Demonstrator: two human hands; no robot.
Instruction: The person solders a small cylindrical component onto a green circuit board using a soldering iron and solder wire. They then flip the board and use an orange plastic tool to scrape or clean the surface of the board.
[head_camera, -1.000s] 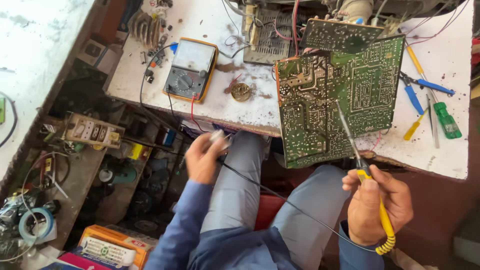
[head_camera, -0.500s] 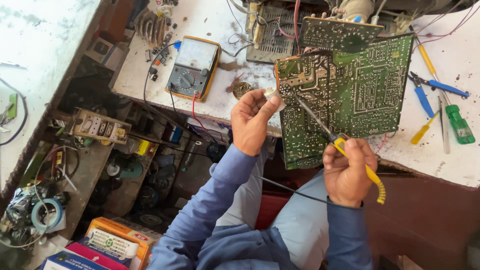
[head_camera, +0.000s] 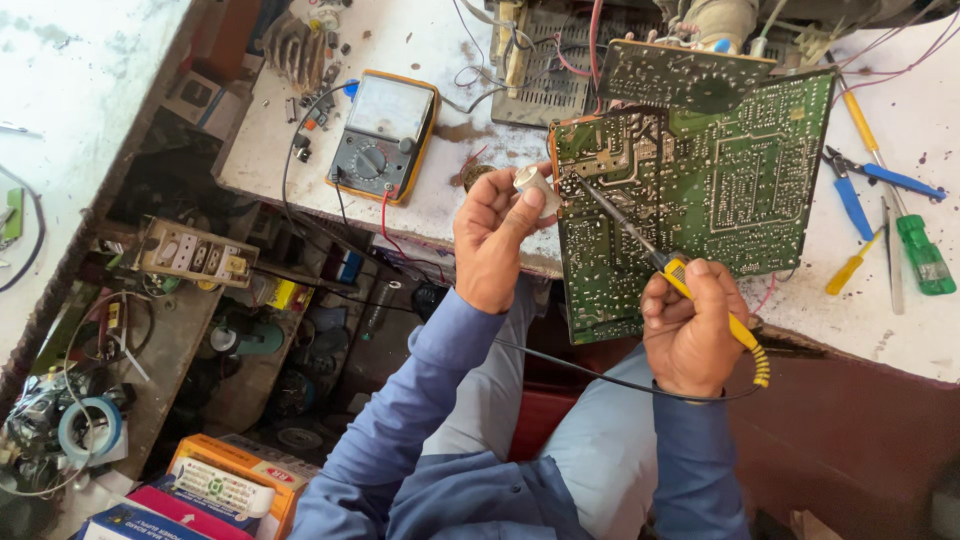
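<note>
Soldering iron (head_camera: 660, 258) is gripped in right hand (head_camera: 693, 335), tip laid on green circuit board (head_camera: 700, 200) at 12 o'clock. Small white spool (head_camera: 533, 188) is pinched by left hand (head_camera: 492, 240) at the board's 9 o'clock edge (contents of the orange boxes (head_camera: 225, 485) at 7 o'clock can't be told).

A green circuit board (head_camera: 700, 190) with pale traces, a yellow-handled soldering iron (head_camera: 690, 285), and an orange-edged grey multimeter (head_camera: 385, 135).

Soldering iron (head_camera: 665, 265): yellow handle, slim dark shaft, tilted, tip touching the upper-left area of the green circuit board (head_camera: 700, 200). Board lies trace-side up, overhanging the counter edge. Small white spool (head_camera: 532, 190) sits just beside the board's left edge.
</note>
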